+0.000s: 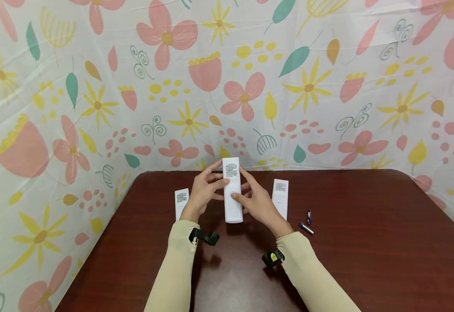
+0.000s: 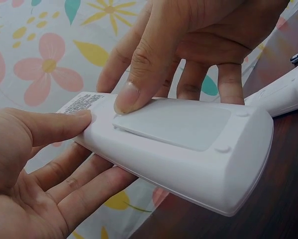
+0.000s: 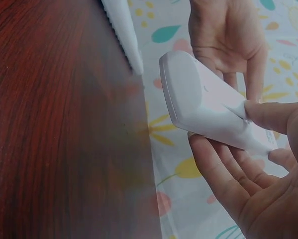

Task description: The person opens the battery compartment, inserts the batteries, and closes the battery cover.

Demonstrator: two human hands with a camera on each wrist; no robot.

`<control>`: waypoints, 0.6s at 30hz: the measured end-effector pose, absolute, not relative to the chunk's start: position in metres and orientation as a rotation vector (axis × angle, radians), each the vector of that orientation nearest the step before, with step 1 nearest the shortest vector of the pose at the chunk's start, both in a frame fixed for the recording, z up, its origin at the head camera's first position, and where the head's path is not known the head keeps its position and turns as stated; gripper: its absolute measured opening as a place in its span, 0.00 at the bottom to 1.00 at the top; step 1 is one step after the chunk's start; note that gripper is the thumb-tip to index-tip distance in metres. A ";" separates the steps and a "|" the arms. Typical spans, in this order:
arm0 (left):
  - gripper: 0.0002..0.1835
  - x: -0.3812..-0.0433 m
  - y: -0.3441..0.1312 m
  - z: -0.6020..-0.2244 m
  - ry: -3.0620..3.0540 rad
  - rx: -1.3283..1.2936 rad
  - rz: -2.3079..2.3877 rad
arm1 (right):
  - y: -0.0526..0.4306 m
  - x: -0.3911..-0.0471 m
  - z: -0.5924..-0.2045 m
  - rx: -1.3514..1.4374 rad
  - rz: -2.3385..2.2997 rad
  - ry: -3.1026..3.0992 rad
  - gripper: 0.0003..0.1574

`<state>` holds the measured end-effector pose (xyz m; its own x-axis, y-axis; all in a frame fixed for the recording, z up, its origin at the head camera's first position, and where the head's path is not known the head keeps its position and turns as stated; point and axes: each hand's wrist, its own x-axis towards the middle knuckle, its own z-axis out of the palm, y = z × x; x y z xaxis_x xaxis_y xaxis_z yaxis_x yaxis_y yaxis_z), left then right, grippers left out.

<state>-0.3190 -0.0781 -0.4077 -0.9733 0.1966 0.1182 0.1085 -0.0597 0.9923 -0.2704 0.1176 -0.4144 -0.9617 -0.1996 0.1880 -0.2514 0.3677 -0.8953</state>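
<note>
A white remote control (image 1: 233, 190) is held up over the table with its back facing me, printed label at the far end. My left hand (image 1: 201, 193) grips its left side, thumb on the back near the label and fingers underneath. From the other side my right hand (image 1: 261, 206) holds it too, with the right thumb (image 2: 134, 89) pressing the end of the battery cover (image 2: 178, 124). That end of the cover stands slightly raised from the body in the left wrist view. The remote's button side is hidden.
Two more white remotes lie on the dark wooden table (image 1: 367, 242): the left remote (image 1: 181, 201), partly behind my left hand, and the right remote (image 1: 280, 197). Right of that one lie two small batteries, an upper battery (image 1: 309, 217) and a lower battery (image 1: 306, 228). A flowered cloth (image 1: 244, 97) hangs behind.
</note>
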 end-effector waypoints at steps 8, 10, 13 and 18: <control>0.34 -0.318 -0.077 -0.408 2.106 0.337 2.220 | 0.117 -0.270 -0.415 0.414 1.676 -2.558 0.53; 0.34 -0.318 -0.077 -0.408 2.106 0.339 2.218 | 0.117 -0.270 -0.415 0.412 1.673 -2.558 0.53; 0.34 -0.319 -0.077 -0.408 2.112 0.342 2.212 | 0.117 -0.270 -0.414 0.409 1.676 -2.555 0.53; 0.34 -0.319 -0.077 -0.408 2.118 0.350 2.207 | 0.118 -0.270 -0.414 0.414 1.701 -2.558 0.54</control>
